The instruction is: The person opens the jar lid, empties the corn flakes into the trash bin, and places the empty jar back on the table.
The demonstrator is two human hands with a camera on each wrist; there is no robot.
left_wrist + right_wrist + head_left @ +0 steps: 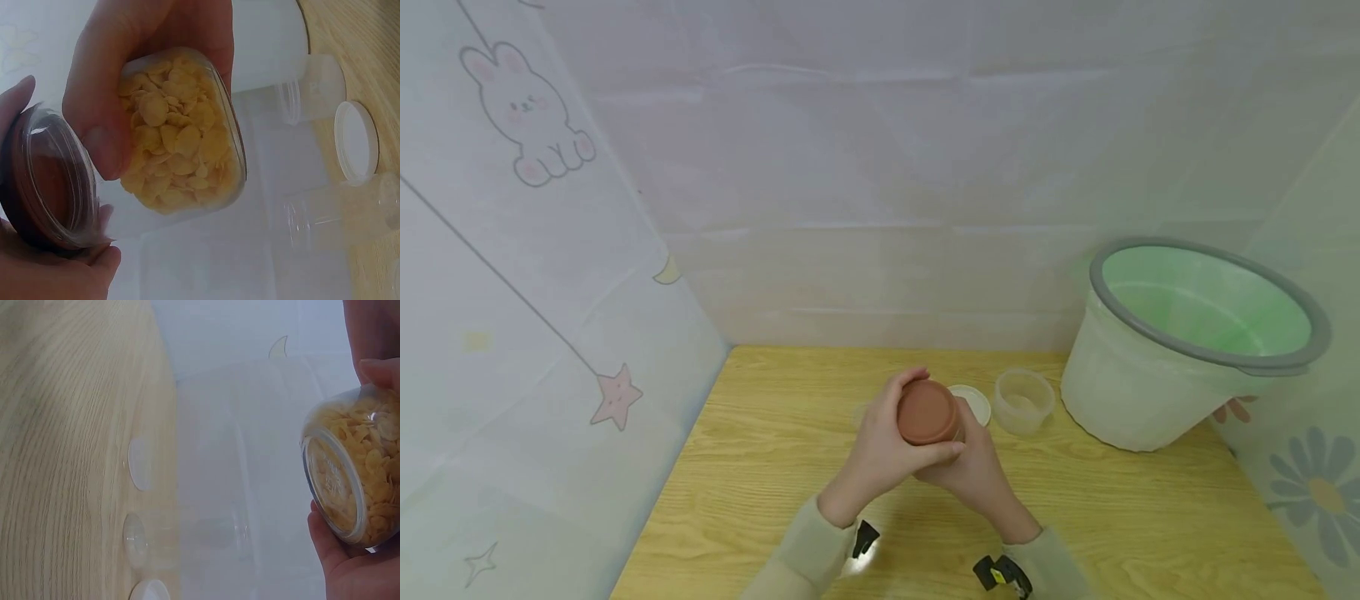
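Both hands are raised together over the middle of the table, around a clear jar filled with yellow flakes that look like cornflakes. My left hand grips the brown lid at the top of the jar, fingers along its left side and thumb across the front. Lower down, my right hand holds the jar's body, its thumb lying over the clear wall in the left wrist view. From the right wrist, the jar's embossed round base shows tilted toward the camera. In the head view the lid hides most of the jar.
On the wooden table, a white round lid lies just behind my right hand. An uncovered clear tub stands to its right. Farther right is a large white bucket with a grey rim. Printed wall sheets border the table.
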